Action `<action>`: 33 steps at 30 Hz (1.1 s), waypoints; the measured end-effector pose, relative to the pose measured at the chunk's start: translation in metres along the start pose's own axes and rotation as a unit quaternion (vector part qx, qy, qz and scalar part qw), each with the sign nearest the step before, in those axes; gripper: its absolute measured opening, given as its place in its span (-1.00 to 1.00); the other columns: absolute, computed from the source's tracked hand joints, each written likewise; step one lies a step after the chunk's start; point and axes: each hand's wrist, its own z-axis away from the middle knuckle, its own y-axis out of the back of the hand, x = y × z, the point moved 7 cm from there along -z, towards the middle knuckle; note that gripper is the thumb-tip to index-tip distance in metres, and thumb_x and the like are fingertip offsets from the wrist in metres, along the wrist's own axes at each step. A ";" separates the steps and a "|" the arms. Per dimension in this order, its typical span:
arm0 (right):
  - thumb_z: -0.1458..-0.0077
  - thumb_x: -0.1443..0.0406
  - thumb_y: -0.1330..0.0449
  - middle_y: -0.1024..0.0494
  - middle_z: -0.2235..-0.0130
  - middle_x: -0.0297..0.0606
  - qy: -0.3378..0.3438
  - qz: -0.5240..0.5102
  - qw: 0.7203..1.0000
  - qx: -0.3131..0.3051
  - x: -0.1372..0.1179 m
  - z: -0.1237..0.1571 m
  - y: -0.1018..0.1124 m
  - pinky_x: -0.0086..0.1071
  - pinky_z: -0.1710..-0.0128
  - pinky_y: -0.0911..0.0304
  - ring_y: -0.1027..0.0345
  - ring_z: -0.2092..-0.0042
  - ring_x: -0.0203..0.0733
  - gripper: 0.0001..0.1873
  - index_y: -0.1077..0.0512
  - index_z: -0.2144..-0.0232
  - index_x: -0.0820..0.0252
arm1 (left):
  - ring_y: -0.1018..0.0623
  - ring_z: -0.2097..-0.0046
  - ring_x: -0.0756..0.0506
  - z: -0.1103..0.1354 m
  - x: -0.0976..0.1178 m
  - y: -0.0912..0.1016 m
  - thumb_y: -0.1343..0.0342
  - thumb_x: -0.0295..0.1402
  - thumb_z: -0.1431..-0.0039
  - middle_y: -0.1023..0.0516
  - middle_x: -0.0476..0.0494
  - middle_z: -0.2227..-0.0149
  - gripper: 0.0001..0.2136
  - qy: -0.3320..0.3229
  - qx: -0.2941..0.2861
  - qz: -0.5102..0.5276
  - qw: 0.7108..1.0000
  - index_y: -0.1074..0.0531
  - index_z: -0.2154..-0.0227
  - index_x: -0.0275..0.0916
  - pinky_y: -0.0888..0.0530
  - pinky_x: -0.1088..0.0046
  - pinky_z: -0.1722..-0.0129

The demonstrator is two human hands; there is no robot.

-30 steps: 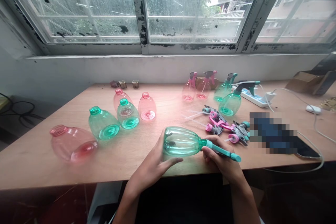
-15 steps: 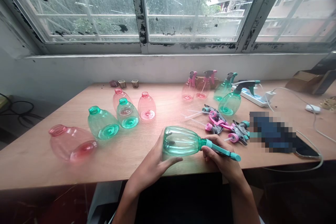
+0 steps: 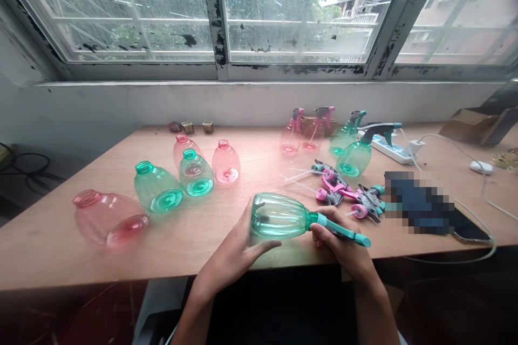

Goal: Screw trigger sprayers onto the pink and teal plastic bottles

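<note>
A clear green spray bottle lies sideways in the air over the table's front edge, its base to the left. My left hand cradles the base end, with the thumb held off the bottle and the other fingers mostly hidden behind it. At the neck, my right hand is closed around the teal trigger sprayer head, thumb pressed near the collar. Just beyond my right hand lies a pile of loose pink, teal and grey sprayer heads, some with thin tubes.
To the left stand headless bottles: a tilted pink one, a green one and others. Bottles fitted with sprayers, such as a green one, stand at the back. A power strip, phone and cables occupy the right side.
The view has shifted very slightly. Both hands keep the same hold on the green spray bottle, with no clear movement of it.
</note>
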 end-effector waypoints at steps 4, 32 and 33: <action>-0.17 0.06 -0.38 -0.54 0.50 -0.40 0.003 0.008 1.000 -0.008 -0.001 -0.001 0.001 -0.35 0.41 -0.33 -0.43 0.47 -0.18 -0.65 -0.47 0.12 0.12 | -0.26 -0.44 -0.22 0.000 0.000 0.000 -0.31 -0.06 -0.18 -0.20 -0.09 -0.45 -0.26 0.001 0.000 0.001 1.000 -0.13 -0.36 0.04 -0.18 0.05 -0.52; -0.12 0.06 -0.40 -0.52 0.52 -0.41 -0.002 -0.014 1.000 0.026 -0.007 0.003 0.000 -0.36 0.43 -0.30 -0.40 0.49 -0.20 -0.65 -0.50 0.16 0.13 | -0.28 -0.42 -0.17 0.000 0.002 -0.001 -0.30 -0.05 -0.19 -0.23 -0.04 -0.44 -0.19 -0.003 -0.005 0.006 1.000 0.00 -0.40 0.10 -0.20 0.12 -0.51; -0.12 0.06 -0.40 -0.52 0.52 -0.41 -0.001 -0.014 1.000 0.026 -0.007 0.003 0.000 -0.36 0.43 -0.30 -0.40 0.49 -0.20 -0.65 -0.50 0.15 0.12 | -0.28 -0.42 -0.17 0.000 0.002 -0.001 -0.30 -0.05 -0.19 -0.23 -0.04 -0.44 -0.19 -0.003 -0.005 0.006 1.000 0.00 -0.40 0.10 -0.20 0.12 -0.51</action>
